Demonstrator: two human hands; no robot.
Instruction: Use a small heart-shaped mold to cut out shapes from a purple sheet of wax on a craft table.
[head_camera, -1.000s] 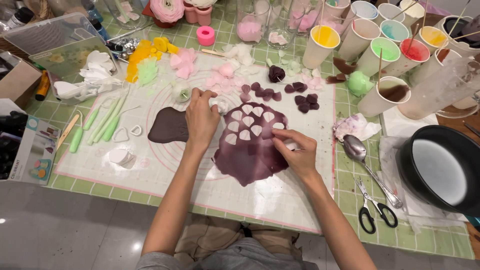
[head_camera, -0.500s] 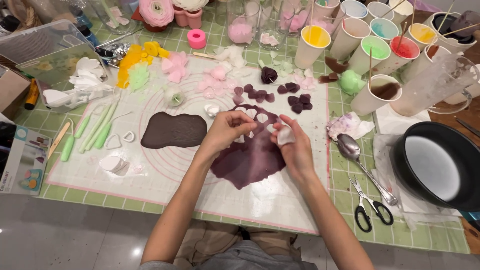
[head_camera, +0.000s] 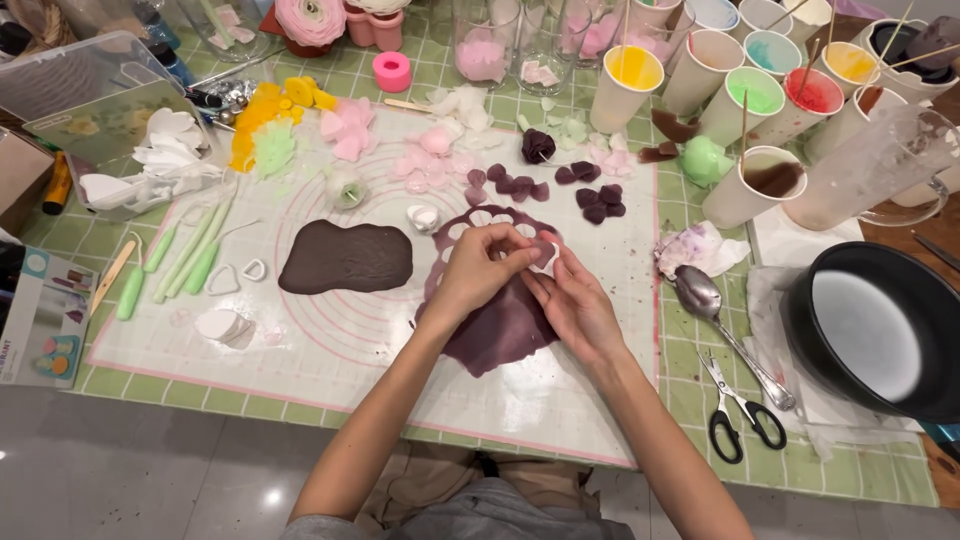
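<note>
A rolled sheet of dark purple clay (head_camera: 500, 330), with several petal-shaped holes cut along its top edge, lies on the white silicone mat (head_camera: 330, 350). My left hand (head_camera: 475, 272) and my right hand (head_camera: 578, 308) meet just above the sheet. Their fingertips pinch a small white cutter (head_camera: 546, 250) between them; I cannot tell whether a clay piece sits inside it. A flat brown clay slab (head_camera: 345, 257) lies to the left of my left hand. Several cut purple petals (head_camera: 592, 196) and a purple rosebud (head_camera: 537, 146) rest further back.
Another white cutter (head_camera: 425, 216) lies near the sheet's top. Green modelling tools (head_camera: 190, 255) sit at the left. A spoon (head_camera: 705, 300), scissors (head_camera: 740, 422) and a black pan (head_camera: 880, 335) are at the right. Paper cups of coloured paint (head_camera: 755, 100) stand at the back right.
My hands were apart a second ago, the left pressing at the sheet's top and the right at its edge. They have come together and lifted a small cutter off the sheet.
</note>
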